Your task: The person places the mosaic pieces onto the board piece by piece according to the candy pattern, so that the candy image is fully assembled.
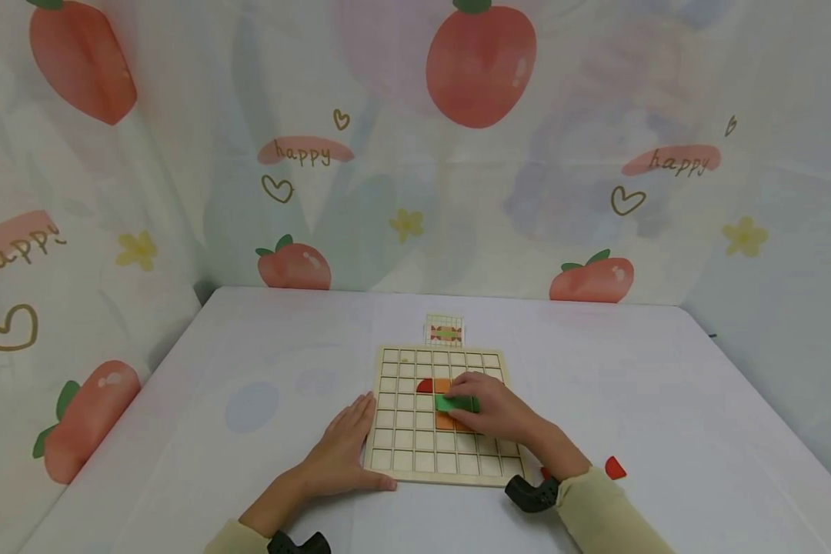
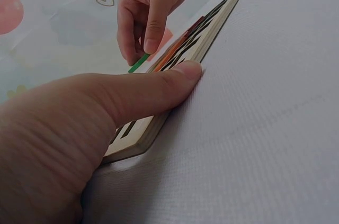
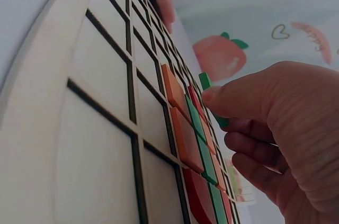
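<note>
A wooden grid board (image 1: 450, 480) lies on the white table. My right hand (image 1: 492, 406) is over the board's middle, pinching a small green tile (image 3: 204, 80) between thumb and fingers. In the right wrist view, the tile is tilted just above the board. Beneath it, orange tiles (image 3: 185, 139), green tiles (image 3: 206, 160) and a rounded red tile (image 3: 198, 195) sit in the grid cells; the hand partly covers them in the head view. My left hand (image 1: 342, 454) rests at the board's near left corner, fingers extended along the left edge, thumb (image 2: 183, 73) touching the near edge.
Beyond the board's far edge lies a small pattern card (image 1: 445, 331). A red tile (image 1: 615, 468) lies on the table right of the board, with another red piece (image 1: 545, 473) partly hidden by the right wrist. A printed curtain (image 1: 415, 177) stands behind the table.
</note>
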Motion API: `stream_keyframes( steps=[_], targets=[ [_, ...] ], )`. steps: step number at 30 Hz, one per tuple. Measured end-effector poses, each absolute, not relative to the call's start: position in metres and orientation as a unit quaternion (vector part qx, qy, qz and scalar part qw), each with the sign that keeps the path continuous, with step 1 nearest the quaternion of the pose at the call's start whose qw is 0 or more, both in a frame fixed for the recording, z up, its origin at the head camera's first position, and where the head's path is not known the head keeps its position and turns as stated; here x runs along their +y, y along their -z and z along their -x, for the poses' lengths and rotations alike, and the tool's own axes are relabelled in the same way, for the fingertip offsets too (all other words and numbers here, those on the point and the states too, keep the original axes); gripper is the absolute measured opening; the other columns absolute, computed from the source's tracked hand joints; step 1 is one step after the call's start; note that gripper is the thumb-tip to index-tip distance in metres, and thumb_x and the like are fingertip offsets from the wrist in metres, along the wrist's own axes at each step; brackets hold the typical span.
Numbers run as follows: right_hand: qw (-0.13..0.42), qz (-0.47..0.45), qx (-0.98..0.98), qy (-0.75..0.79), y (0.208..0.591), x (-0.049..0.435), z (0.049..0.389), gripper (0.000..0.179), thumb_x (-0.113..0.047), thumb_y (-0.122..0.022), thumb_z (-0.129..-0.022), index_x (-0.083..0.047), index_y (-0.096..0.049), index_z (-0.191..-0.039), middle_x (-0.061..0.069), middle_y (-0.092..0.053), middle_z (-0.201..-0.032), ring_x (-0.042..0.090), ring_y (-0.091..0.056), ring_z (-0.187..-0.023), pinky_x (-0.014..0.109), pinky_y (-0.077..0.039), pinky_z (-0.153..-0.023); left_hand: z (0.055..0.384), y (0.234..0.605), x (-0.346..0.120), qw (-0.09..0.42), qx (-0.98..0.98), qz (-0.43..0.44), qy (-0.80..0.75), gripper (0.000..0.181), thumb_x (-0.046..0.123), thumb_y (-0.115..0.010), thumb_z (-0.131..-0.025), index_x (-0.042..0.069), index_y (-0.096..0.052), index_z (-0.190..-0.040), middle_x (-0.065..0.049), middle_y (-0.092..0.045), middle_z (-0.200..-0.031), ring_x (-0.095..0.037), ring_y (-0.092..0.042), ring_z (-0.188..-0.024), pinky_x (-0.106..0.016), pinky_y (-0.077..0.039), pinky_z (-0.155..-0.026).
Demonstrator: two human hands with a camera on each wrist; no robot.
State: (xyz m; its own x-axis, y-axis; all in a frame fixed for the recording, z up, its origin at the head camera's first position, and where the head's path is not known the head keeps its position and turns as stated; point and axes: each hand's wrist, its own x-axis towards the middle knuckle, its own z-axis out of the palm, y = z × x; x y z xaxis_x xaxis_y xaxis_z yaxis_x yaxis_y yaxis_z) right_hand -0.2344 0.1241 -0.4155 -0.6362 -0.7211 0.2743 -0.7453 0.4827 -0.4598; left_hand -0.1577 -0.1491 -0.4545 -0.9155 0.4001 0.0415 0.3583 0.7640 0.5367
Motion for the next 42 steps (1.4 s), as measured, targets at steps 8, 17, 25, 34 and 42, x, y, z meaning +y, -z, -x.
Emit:
stream_keyframes(
  steps=[8, 17, 25, 34, 42],
  targets=[
    [0.021, -0.434, -0.859, -0.270, 0.419, 0.116, 0.238, 0.022, -0.015, -0.066, -0.086, -0.004, -0.068, -0.105, 0.002, -0.059, -0.102, 0.017, -0.054, -0.094, 0.035, -0.046, -0.080, 0.159, 0.453, -0.148, 0.039, 0.939, -0.202, -0.276, 0.123, 0.073, -0.062, -0.064, -0.003, -0.012, -0.145, -0.015, -0.010, -0.151, -0.024, -0.005, -0.138, -0.045, -0.010, -0.108],
    [0.004, -0.430, -0.862, -0.268, 0.420, 0.106, 0.242, 0.019, -0.013, -0.066, -0.085, -0.004, -0.069, -0.102, 0.002, -0.058, -0.099, 0.018, -0.053, -0.092, 0.034, -0.046, -0.079, 0.160, 0.454, -0.148, 0.038, 0.940, -0.202, -0.273, 0.123, 0.074, -0.062, -0.064, -0.003, -0.012, -0.145, -0.014, -0.010, -0.151, -0.024, -0.005, -0.138, -0.044, -0.009, -0.108],
    [0.005, -0.420, -0.869, -0.262, 0.421, 0.099, 0.245, 0.018, -0.012, -0.067, -0.085, -0.004, -0.070, -0.100, 0.001, -0.058, -0.100, 0.018, -0.055, -0.090, 0.032, -0.048, -0.077, 0.159, 0.453, -0.148, 0.042, 0.940, -0.202, -0.273, 0.122, 0.074, -0.062, -0.064, -0.003, -0.012, -0.145, -0.013, -0.010, -0.152, -0.023, -0.004, -0.138, -0.044, -0.009, -0.108],
    [0.010, -0.430, -0.867, -0.254, 0.420, 0.093, 0.246, 0.017, -0.011, -0.067, -0.084, -0.004, -0.070, -0.099, 0.000, -0.057, -0.096, 0.015, -0.053, -0.086, 0.031, -0.047, -0.076, 0.158, 0.453, -0.149, 0.044, 0.939, -0.201, -0.275, 0.122, 0.074, -0.061, -0.064, -0.003, -0.012, -0.145, -0.013, -0.010, -0.152, -0.024, -0.005, -0.138, -0.045, -0.009, -0.108],
    [-0.001, -0.428, -0.870, -0.247, 0.420, 0.089, 0.247, 0.018, -0.012, -0.067, -0.084, -0.005, -0.070, -0.100, 0.001, -0.058, -0.098, 0.016, -0.054, -0.089, 0.032, -0.046, -0.078, 0.158, 0.454, -0.150, 0.040, 0.939, -0.202, -0.276, 0.122, 0.074, -0.062, -0.064, -0.003, -0.012, -0.145, -0.014, -0.010, -0.152, -0.024, -0.005, -0.138, -0.044, -0.010, -0.108]
  ],
)
